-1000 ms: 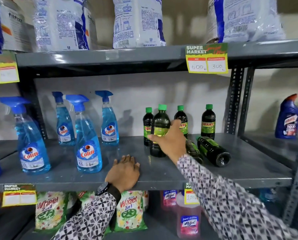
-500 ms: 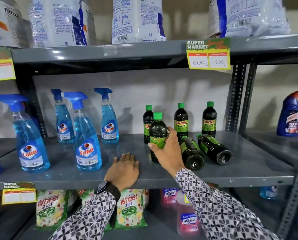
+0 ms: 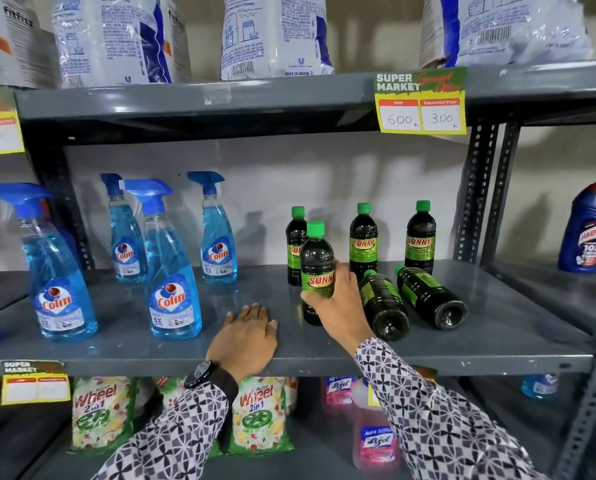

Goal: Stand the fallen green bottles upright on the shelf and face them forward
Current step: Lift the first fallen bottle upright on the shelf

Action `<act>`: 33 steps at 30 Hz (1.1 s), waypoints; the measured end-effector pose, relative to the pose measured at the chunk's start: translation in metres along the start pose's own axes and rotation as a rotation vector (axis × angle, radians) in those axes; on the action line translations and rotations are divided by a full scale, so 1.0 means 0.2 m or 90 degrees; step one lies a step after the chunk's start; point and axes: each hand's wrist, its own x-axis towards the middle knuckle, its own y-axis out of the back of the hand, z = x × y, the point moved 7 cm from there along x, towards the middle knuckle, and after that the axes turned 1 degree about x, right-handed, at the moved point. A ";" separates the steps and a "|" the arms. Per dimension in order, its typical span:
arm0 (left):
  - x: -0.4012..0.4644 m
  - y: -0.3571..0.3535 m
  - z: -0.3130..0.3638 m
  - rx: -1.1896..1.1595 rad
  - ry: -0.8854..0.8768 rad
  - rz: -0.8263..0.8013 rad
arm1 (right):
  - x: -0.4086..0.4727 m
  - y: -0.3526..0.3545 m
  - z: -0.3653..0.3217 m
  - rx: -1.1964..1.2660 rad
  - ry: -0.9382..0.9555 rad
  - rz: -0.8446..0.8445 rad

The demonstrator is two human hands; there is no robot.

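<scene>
My right hand (image 3: 338,303) grips a dark bottle with a green cap and a "SUNNY" label (image 3: 316,261); it stands upright on the grey shelf (image 3: 289,362), label toward me. Three more green-capped bottles stand at the back: one partly behind the held bottle (image 3: 295,237), one in the middle (image 3: 363,237), one to the right (image 3: 420,237). Two bottles lie on their sides to the right of my hand, bases toward me: the nearer (image 3: 383,304) and the farther right (image 3: 428,297). My left hand (image 3: 244,337) rests flat on the shelf's front edge.
Several blue Colin spray bottles (image 3: 173,289) stand on the left half of the shelf. White detergent bags (image 3: 272,32) sit on the shelf above. A blue toilet-cleaner bottle (image 3: 587,230) stands in the bay to the right. Wheel packets (image 3: 258,414) and pink Lizol bottles (image 3: 376,441) fill the shelf below.
My right hand has set the held bottle upright and turned it, so its label now faces me. The left hand has stayed flat on the shelf.
</scene>
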 end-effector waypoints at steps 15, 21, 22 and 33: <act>0.01 -0.01 -0.01 -0.014 0.008 -0.017 | 0.00 -0.02 0.02 0.037 -0.025 -0.059; 0.00 0.00 0.00 -0.012 0.014 -0.026 | -0.11 0.01 0.01 0.049 -0.025 -0.086; -0.01 0.01 0.00 -0.012 0.013 -0.026 | -0.13 0.02 0.02 0.054 -0.020 -0.095; -0.01 0.01 0.01 -0.005 0.003 -0.021 | -0.26 0.06 -0.03 0.065 -0.012 -0.114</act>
